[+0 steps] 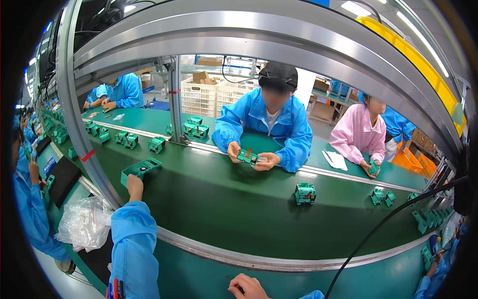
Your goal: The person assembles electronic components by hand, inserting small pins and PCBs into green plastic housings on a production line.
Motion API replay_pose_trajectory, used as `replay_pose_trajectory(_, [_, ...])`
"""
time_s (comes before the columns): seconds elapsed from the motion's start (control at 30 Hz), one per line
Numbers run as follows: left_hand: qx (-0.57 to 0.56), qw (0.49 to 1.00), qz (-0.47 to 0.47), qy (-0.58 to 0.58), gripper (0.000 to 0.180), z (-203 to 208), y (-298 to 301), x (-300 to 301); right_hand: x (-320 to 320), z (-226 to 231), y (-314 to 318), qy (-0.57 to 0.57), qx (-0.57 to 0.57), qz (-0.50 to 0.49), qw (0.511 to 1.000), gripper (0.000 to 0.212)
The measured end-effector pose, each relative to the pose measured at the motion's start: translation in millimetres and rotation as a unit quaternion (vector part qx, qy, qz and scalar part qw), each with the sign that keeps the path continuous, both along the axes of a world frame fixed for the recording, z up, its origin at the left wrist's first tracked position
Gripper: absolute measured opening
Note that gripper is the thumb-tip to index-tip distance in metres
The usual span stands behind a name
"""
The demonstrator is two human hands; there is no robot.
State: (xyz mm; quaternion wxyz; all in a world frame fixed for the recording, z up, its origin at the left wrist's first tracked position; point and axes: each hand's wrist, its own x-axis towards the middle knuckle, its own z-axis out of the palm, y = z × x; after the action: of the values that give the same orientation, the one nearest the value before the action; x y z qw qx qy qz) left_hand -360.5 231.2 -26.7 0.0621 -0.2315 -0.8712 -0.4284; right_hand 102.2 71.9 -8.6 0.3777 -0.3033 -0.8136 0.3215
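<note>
My left hand [134, 187] reaches over the dark green conveyor belt [219, 219], closed on the near end of a teal plastic housing [144, 168]. The housing has a deep rim and a small round dark part in its floor. My right hand [247, 287] is by the lower edge of the head view, above the near green bench [199, 274]. Its fingers are loosely curled, with nothing visible in them; the frame cuts off part of it. Nearest to my left hand on the belt's far side is a boxy teal assembly [157, 144].
Opposite, a person in blue holds a teal unit [248, 157] with an orange strip. Another assembly [305, 193] sits on the belt. A metal post [87, 114] and overhead beam [239, 30] frame the space. A black cable [383, 219] hangs right; a clear plastic bag [84, 224] lies left.
</note>
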Motion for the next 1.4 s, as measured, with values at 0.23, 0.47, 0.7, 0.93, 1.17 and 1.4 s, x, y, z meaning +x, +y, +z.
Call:
replay_pose_trajectory(0.23, [0.026,0.966,-0.256,0.035,0.016,50,-34,69,8,4,3,0.055,0.032,-0.045,0.997,0.006])
replay_pose_trajectory(0.47, [-0.083,0.746,-0.661,-0.004,0.010,76,-144,263,57,34,-6,0.181,0.067,-0.188,0.963,0.010])
replay_pose_trajectory(0.7, [-0.196,0.594,-0.779,-0.047,0.013,41,-161,369,122,0,-69,0.250,-0.258,-0.226,0.905,0.013])
replay_pose_trajectory(0.93, [-0.041,0.678,-0.730,0.075,0.036,38,-161,384,142,-6,-66,0.209,-0.238,-0.294,0.902,0.009])
replay_pose_trajectory(1.17, [-0.027,0.585,-0.787,0.195,0.045,22,-261,404,140,55,0,-0.260,0.124,-0.158,0.945,0.008])
replay_pose_trajectory(1.4, [-0.002,0.567,-0.782,0.257,0.041,-2,-278,410,117,56,4,-0.451,0.084,-0.053,0.887,0.010])
